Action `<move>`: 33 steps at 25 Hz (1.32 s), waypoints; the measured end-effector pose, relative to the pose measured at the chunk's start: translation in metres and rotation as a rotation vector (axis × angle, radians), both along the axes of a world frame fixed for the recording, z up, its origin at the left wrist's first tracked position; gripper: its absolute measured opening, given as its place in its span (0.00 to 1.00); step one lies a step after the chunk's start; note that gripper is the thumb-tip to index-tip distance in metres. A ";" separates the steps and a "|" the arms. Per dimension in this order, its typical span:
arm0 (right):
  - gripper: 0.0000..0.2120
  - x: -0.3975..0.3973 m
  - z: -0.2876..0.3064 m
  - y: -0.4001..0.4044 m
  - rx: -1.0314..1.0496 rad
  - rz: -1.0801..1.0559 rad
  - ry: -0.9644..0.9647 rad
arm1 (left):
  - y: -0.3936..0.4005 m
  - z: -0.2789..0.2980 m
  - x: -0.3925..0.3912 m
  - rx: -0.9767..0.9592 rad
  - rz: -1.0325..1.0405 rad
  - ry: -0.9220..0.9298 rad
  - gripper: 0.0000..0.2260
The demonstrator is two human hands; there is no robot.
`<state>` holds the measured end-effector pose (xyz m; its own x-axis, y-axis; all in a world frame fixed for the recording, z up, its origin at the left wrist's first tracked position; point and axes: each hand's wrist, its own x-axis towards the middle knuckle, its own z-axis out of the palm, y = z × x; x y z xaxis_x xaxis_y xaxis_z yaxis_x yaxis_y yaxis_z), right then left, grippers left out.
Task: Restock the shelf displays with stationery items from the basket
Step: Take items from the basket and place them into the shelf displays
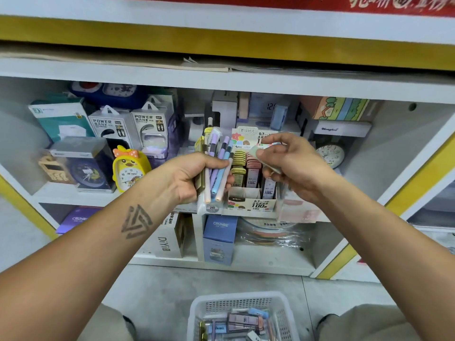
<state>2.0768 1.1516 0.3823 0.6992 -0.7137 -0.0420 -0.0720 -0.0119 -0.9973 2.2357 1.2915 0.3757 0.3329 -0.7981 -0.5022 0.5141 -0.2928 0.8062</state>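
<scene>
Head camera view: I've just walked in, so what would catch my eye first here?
Probably the left hand in the middle, gripping a fan of pastel pens in front of the shelf. Beside it the right hand pinches a small pale item above a cardboard display box of lead refills. A bright yellow chick-shaped alarm clock stands to the left, and a white basket of stationery sits on the floor below.

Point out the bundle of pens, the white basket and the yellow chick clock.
bundle of pens point(219, 168), head view, on the light blue barrel above the left hand's fingers.
white basket point(236, 297), head view, on its far rim.
yellow chick clock point(130, 169), head view, on its face.
</scene>
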 end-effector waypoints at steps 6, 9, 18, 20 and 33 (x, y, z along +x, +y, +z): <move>0.04 -0.003 -0.002 -0.001 -0.160 0.113 0.155 | 0.010 0.005 0.011 -0.001 0.047 0.001 0.04; 0.10 -0.003 -0.002 -0.003 -0.296 0.161 0.214 | 0.013 0.007 0.015 -0.002 0.062 -0.006 0.04; 0.09 0.013 -0.003 0.005 -0.283 0.127 0.163 | 0.035 0.010 0.040 -0.009 0.111 -0.019 0.06; 0.10 0.025 -0.005 0.011 -0.311 0.155 0.182 | 0.045 0.014 0.052 -0.027 0.152 -0.019 0.06; 0.04 0.125 -0.044 0.037 -1.054 -0.036 0.138 | 0.088 0.007 0.086 0.048 0.198 -0.076 0.05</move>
<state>2.2020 1.1883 0.3382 0.7135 -0.4559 0.5320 -0.2013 -0.8607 -0.4676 2.3217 1.3794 0.3829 0.5190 -0.6892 -0.5057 0.5039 -0.2312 0.8322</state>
